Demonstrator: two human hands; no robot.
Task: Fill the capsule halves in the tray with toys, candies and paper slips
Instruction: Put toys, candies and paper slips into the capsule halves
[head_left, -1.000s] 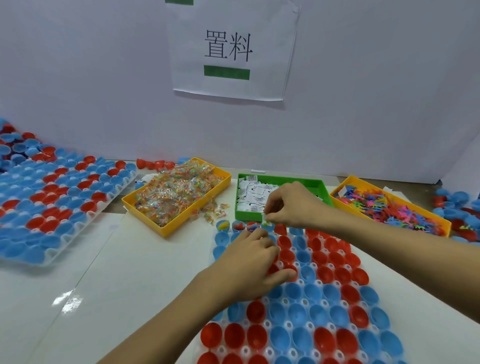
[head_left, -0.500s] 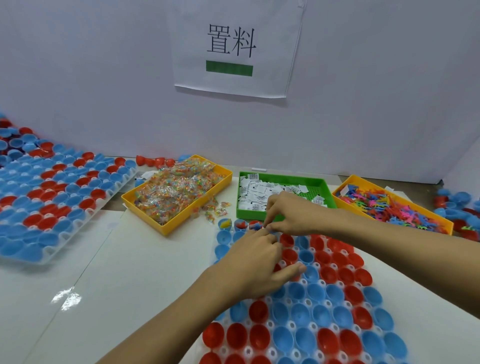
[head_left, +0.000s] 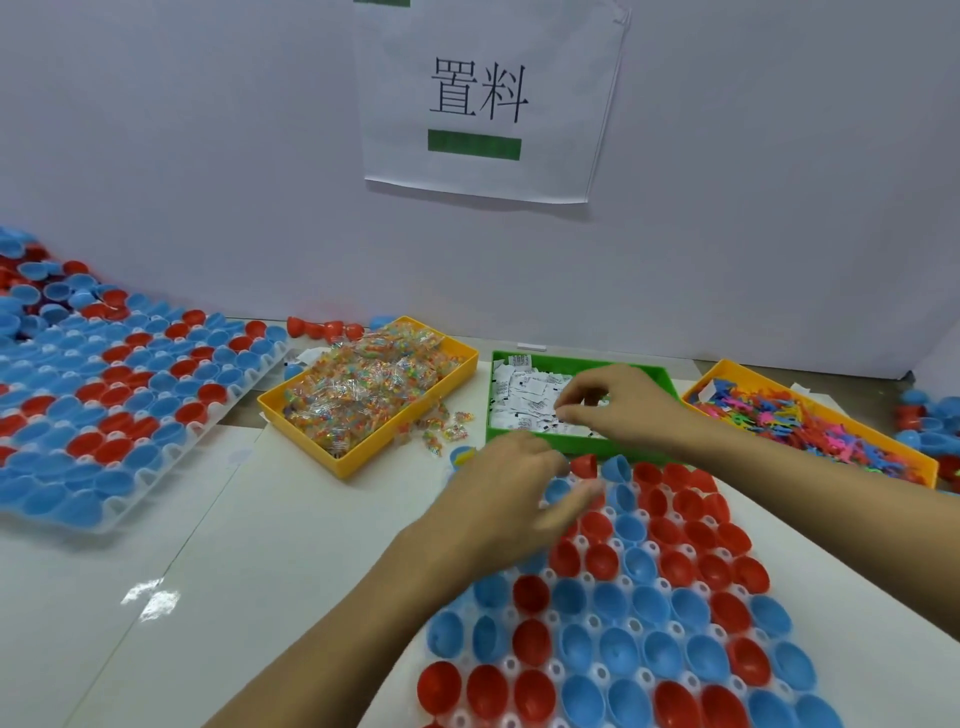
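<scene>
Over the far green plastic bin (head_left: 579, 447), white paper slips (head_left: 524, 400) are touched by the right hand (head_left: 618, 410), fingers curled to pinch; grasp unclear.

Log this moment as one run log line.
right hand: over green bin, fingers on paper slips | left hand: over capsule tray

Capsule halves (head_left: 639, 597) red, blue; candy bin (head_left: 457, 364) yellow; slip bin (head_left: 535, 447) green; toys (head_left: 810, 421) multicoloured.
</scene>
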